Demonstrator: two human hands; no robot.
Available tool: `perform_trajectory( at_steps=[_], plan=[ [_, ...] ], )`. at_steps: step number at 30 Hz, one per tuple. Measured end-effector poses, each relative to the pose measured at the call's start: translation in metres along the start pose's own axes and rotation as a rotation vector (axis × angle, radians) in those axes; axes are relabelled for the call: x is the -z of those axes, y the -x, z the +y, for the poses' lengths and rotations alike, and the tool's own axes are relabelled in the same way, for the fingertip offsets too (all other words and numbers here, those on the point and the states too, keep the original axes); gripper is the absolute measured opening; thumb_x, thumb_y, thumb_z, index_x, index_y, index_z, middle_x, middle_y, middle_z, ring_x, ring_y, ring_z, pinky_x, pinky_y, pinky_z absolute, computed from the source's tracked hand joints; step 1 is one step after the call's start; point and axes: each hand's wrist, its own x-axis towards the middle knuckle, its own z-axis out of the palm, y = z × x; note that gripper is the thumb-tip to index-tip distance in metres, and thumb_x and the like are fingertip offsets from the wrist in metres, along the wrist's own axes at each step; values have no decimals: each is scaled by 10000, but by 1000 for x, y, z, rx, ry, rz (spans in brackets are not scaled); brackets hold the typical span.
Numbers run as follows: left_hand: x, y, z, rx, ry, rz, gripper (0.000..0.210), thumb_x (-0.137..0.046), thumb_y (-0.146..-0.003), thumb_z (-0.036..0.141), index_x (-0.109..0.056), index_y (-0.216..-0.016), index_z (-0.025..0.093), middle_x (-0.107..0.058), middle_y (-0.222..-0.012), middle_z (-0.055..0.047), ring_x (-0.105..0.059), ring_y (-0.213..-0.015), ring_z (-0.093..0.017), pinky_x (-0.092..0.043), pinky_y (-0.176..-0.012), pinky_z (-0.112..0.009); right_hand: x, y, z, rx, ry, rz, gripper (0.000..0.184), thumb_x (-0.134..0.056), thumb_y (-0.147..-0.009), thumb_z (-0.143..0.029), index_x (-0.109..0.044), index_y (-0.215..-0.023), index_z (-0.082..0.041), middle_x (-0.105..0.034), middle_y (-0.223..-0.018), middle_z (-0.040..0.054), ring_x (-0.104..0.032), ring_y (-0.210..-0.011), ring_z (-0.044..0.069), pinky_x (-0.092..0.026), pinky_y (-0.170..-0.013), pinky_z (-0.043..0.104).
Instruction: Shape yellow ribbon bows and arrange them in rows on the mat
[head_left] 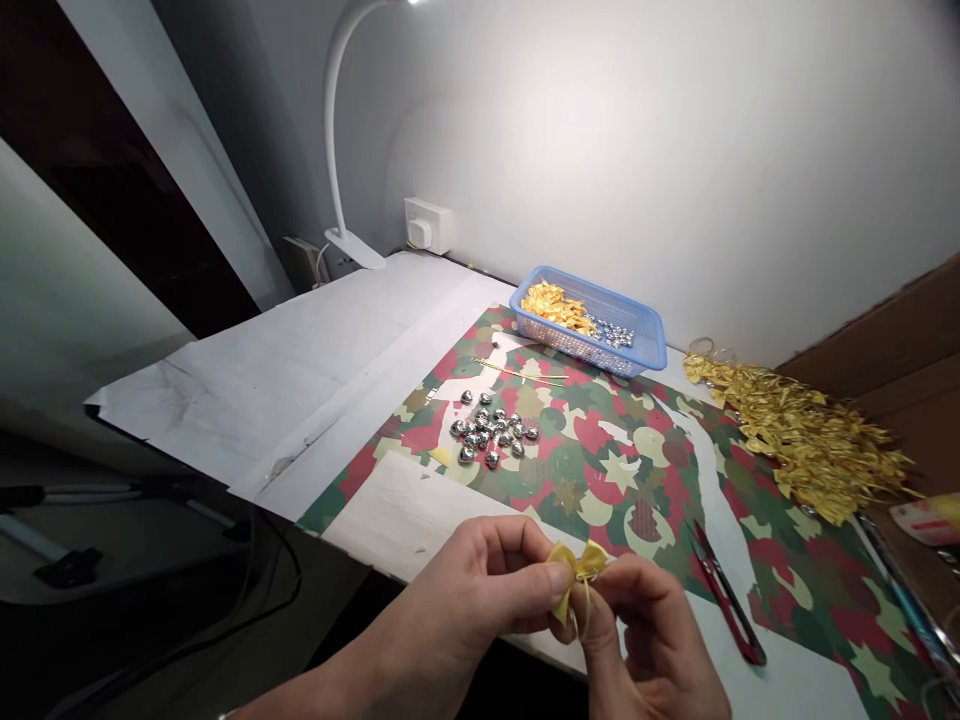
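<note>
A small yellow ribbon bow [592, 556] is pinched between thumb and fingers of my left hand [491, 585], near the table's front edge. My right hand [649, 625] is closed at the bow's other side, its thumb and finger pinching a thin yellow cord [586, 610] that loops down in front. The fingertips hide part of the bow and where the cord meets it. Beyond the hands, several silver jingle bells [491, 430] lie loose in a cluster on the camouflage-patterned mat [559, 480]. Thread snips with a red-and-black handle [727, 600] lie to the right of my right hand.
A blue plastic basket [651, 345] by the wall holds yellow bows and small silver bells. Finished-looking yellow bows with cords [817, 440] are heaped at the right. Yellow cord pieces [521, 374] lie behind the bells. A white lamp [334, 130] stands at the back left.
</note>
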Motion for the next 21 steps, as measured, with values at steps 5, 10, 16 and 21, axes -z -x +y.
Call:
perform_trajectory(
  at_steps=[5,10,16,21],
  plan=[
    [4,-2,0,-70,-137,32,151,-660,-800,204,-605,-666,161,-635,-659,10,-541,-702,-158,-398,-730,-297,32,-33,-6,94,85,-206,116,-712,-796,-277,-654,-897,-277,-652,-758,-36,-576,-632,124,-468,-609,209],
    [3,-4,1,-155,-254,39,131,-634,-818,177,-638,-688,163,-660,-658,14,-562,-691,-158,-418,-718,-286,51,-59,-25,319,146,-425,140,-604,-887,-206,-699,-916,-305,-664,-940,7,-617,-826,158,-450,-607,211],
    [2,-3,3,-138,-227,17,148,-658,-796,159,-638,-650,157,-658,-638,16,-564,-670,-147,-426,-688,-267,28,-54,-39,333,163,-511,135,-575,-904,-193,-637,-792,-235,-580,-806,2,-520,-668,138,-393,-578,247],
    [4,0,4,-28,-49,-58,132,-689,-810,200,-654,-695,147,-647,-658,8,-543,-661,-128,-413,-658,-242,22,-62,-45,252,58,-481,180,-533,-933,-221,-538,-753,-228,-495,-773,-24,-466,-673,129,-365,-595,252]
  ],
)
